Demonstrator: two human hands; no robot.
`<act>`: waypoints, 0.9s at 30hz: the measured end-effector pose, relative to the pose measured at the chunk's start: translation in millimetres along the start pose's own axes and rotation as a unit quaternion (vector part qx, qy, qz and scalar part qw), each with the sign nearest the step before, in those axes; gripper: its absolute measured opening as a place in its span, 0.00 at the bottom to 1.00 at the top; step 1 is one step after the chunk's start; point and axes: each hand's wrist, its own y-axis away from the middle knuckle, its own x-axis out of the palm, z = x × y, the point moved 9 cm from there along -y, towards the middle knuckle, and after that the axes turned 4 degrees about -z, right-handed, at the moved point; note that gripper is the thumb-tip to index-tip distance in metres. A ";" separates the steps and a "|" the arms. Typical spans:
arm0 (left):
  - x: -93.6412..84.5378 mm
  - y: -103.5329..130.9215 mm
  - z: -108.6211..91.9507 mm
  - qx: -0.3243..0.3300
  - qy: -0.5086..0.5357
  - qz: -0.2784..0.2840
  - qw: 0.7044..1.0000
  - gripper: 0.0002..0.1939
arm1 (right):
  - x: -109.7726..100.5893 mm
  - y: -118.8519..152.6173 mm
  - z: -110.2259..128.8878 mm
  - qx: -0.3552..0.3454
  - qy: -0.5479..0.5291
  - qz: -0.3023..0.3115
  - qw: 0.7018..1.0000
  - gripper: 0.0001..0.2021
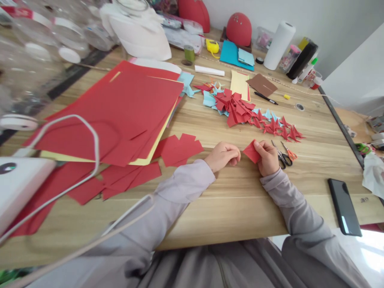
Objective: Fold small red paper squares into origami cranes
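Seriously busy wood-grain worktop (216, 208) in front of a pale wall (336, 24), with a big stack of red sheets (132, 104) over on the left and loose red pieces (184, 150) beside it. Further back, a messy heap of folded red and light-blue paper shapes (240, 110). Right hand (268, 158): closed in a pinch, thumb on top, gripping a small folded red paper (251, 152). Left hand (223, 156): loosely curled just beside that paper, no contact visible. Can't tell about anything tucked under those fingers. So, paper held out over the middle of the worktop, tilted, with a corner toward the left hand and both the black-handled scissors (280, 154) and orange-handled scissors (290, 155) close by on the right. Probably super light, fairly crisp, not slippery, but easy to crease or tear by accident. Best to take hold flat between thumb and fingertips, right by an edge or corner, layers pressed together. Wouldn't squeeze hard in the middle, tbh, could easily leave dents.
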 end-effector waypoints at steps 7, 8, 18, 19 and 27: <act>-1.5 0.0 0.3 0.013 0.026 -0.011 1.000 0.09 | 0.0 -1.8 -1.1 -0.007 -0.012 0.012 1.000 0.21; -0.9 -0.4 0.8 0.014 0.035 -0.011 0.999 0.09 | 0.4 -1.5 -1.6 -0.013 -0.006 0.016 1.000 0.20; 5.0 -0.6 2.2 0.028 0.014 -0.002 1.000 0.09 | 6.7 4.3 4.7 -0.053 0.051 0.036 0.997 0.18; 3.8 -1.0 2.3 0.030 0.025 -0.009 0.999 0.08 | 7.4 4.9 4.3 -0.046 0.048 0.038 0.997 0.18; -21.3 -5.3 -4.2 0.096 0.129 -0.130 0.978 0.11 | 26.2 16.1 3.9 -0.003 0.091 0.131 0.987 0.17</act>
